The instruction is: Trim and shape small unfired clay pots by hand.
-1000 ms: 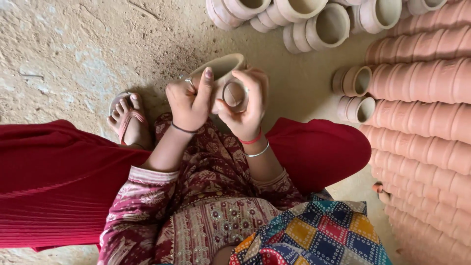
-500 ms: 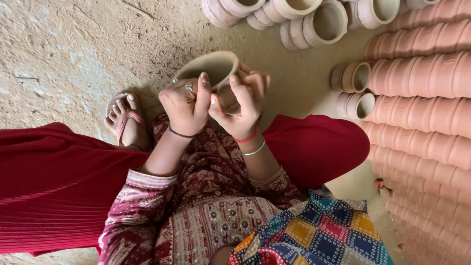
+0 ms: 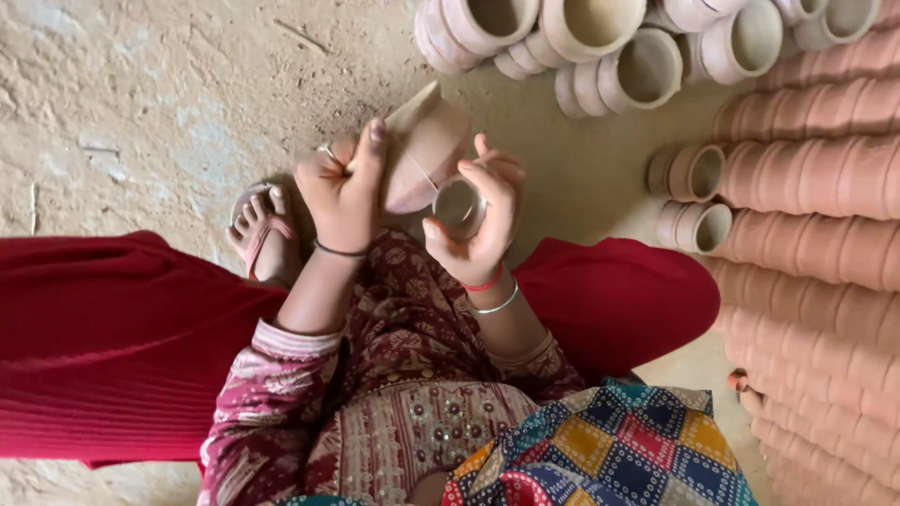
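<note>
**Clay pot worked in both hands above the lap**

Near: patchwork cloth (image 3: 609,450) and red trousers (image 3: 112,337); the person sits low on the floor (image 3: 141,103), one sandalled foot (image 3: 262,230) out on the left.

Middle: pot (image 3: 422,150) held tilted in front of the chest, mouth turned away, likely to bring its side within reach. Left hand (image 3: 342,192) closed around it, thumb up against the wall. Right hand (image 3: 473,220) cups a small round piece (image 3: 459,208) at the pot's lower edge, fingers (image 3: 497,173) curled, touching.

Far: pale pots (image 3: 572,37) lying bunched; right, terracotta pots (image 3: 825,187) stacked in rows.
</note>
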